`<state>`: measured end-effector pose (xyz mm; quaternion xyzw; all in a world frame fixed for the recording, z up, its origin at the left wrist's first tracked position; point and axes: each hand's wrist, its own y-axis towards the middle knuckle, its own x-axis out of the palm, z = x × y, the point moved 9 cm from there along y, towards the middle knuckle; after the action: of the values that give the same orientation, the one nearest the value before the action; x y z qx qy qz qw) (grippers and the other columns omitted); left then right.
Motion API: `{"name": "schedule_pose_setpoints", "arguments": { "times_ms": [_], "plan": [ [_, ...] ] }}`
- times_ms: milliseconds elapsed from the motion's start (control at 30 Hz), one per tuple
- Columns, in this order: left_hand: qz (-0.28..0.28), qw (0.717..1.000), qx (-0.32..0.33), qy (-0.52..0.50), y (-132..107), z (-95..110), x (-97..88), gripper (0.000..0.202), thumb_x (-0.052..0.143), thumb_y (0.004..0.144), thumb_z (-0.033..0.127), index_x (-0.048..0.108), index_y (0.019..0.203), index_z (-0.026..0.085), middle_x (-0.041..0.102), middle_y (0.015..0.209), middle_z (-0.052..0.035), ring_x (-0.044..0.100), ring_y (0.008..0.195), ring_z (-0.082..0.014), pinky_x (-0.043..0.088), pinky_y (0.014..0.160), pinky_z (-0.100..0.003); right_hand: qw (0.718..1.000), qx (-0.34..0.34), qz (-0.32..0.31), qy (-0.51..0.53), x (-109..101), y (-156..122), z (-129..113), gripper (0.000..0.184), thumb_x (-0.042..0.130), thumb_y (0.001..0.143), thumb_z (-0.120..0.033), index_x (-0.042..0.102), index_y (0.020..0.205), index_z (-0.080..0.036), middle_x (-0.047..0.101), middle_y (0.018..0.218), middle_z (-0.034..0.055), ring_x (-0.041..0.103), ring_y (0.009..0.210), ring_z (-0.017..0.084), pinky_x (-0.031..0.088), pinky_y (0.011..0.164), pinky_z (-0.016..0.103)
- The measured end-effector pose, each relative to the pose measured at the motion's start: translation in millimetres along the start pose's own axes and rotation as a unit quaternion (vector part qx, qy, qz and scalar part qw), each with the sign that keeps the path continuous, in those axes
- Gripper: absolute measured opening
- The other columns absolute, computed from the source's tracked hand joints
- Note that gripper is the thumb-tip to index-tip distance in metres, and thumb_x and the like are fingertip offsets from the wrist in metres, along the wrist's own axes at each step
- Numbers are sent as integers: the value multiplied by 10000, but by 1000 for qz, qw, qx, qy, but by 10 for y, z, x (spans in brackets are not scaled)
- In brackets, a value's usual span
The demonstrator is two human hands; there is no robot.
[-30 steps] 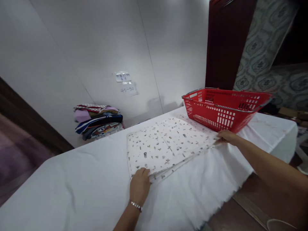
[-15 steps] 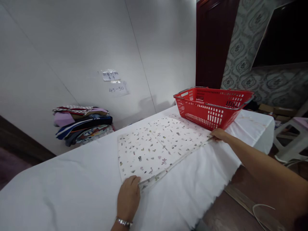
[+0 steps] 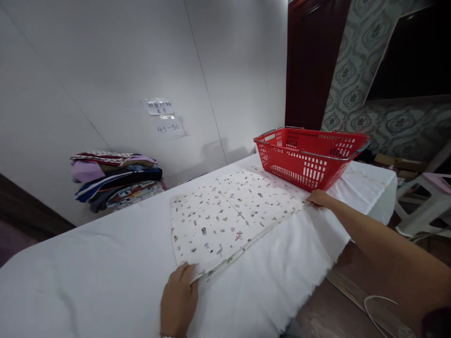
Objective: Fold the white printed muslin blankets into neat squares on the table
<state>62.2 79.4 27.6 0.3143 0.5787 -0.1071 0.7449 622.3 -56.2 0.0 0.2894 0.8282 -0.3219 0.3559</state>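
Note:
A folded white cloth with a small printed pattern lies spread on the white-covered table. At its near left corner my left hand is closed, pinching the edge between thumb and fingers and lifting it slightly. My right hand grips the near right corner, close beside the basket's base; its fingertips are partly hidden. Along the near edge the cloth's layers show, a little apart near my left hand. The red plastic basket stands at the cloth's far right and overlaps its corner.
A stack of folded clothes sits beyond the table's far edge at left, against the white wall. Handwritten paper signs are taped there. A white plastic stool stands past the table's right end.
My left hand has shifted a little left and toward me, drawing the cloth's near corner with it and raising the edge. My right hand keeps its hold on the other corner.

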Motion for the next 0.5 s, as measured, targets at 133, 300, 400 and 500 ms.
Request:
{"name": "schedule_pose_setpoints", "arguments": {
  "times_ms": [133, 300, 400, 500],
  "plan": [
    [-17, 996, -92, -9, -92, -155, -24, 344, 435, 789, 314, 541, 1082, 168, 542, 1128, -101, 478, 1072, -245, 424, 902, -363, 999, -19, 10, -29, -49, 35, -65, 270, 509, 880, -362, 571, 1023, -141, 593, 978, 44, 583, 811, 143, 505, 702, 313],
    [-59, 976, -205, -47, -153, -202, -20, 375, 426, 803, 381, 474, 1113, 176, 521, 1121, -96, 535, 993, -233, 470, 766, -342, 998, -36, 23, -56, -76, 47, -159, 281, 518, 876, -341, 553, 1070, -140, 574, 1035, 62, 575, 861, 156, 500, 738, 339],
    [-44, 975, -205, -79, -132, -172, -19, 310, 422, 798, 302, 481, 1078, 182, 511, 1113, -89, 551, 957, -218, 473, 730, -329, 997, -47, 33, -58, -88, 20, -190, 266, 517, 876, -349, 566, 1031, -139, 583, 994, 51, 577, 828, 148, 499, 715, 319],
    [15, 977, -174, -124, -108, -176, -115, 269, 424, 764, 222, 497, 1017, 167, 522, 1018, -81, 546, 925, -201, 465, 780, -321, 997, -52, 43, -47, -108, -20, -183, 264, 516, 875, -359, 572, 1001, -134, 588, 957, 43, 576, 795, 138, 497, 694, 305]
  ]
}}
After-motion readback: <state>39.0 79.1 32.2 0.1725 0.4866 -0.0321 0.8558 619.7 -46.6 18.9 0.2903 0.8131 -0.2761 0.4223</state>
